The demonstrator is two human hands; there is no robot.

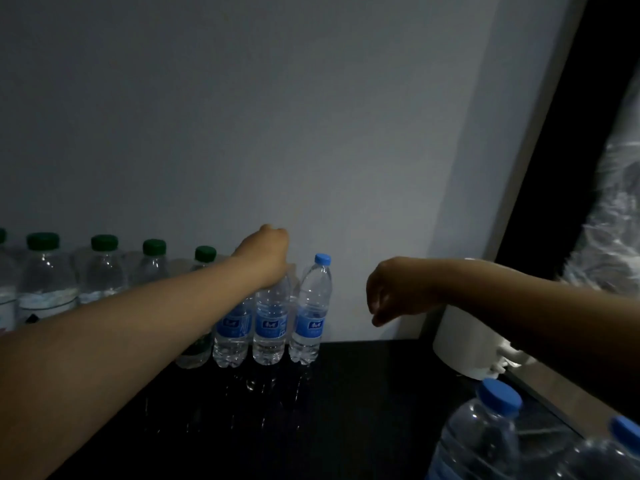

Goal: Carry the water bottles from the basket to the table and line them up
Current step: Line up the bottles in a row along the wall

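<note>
**A:** Where's the left hand (pixel 266 254)?

**B:** Reaching out to the row at the back of the surface (pixel 346 410). It sits on top of the middle bottle (pixel 272 320) of three with blue labels. The grip is closed down round the neck, and the cap is hidden under the fingers.

**A:** Is that bottle standing?

**B:** Yes, upright, with its base on the surface, close to the wall (pixel 242 133). The end bottle (pixel 311 306), blue cap showing, stands just to its right. I cannot tell whether the two touch. The third bottle (pixel 231 337) is just to its left, with its top behind the forearm.

**A:** What's further left?

**B:** The green-capped bottles (pixel 45 271) carry the line on along the same wall, all upright. The forearm crosses in front of the nearest one.

**A:** And the right hand (pixel 398 289)?

**B:** It hangs in the air to the right of the row, apart from the end bottle. The wrist is bent, the fingers droop in a loose curl, and the grip holds nothing.

**A:** Any other bottles?

**B:** Two near bottles (pixel 481 438) with blue caps sit in the bottom right corner, close to the camera. What carries them I cannot tell.

**A:** Anything else on that side?

**B:** A white cylinder (pixel 464 341) stands behind the right forearm at the far right of the surface. Crinkled clear plastic (pixel 616 237) shows at the right edge. The room is dim, and faint glints lie on the dark surface in front of the row.
</note>
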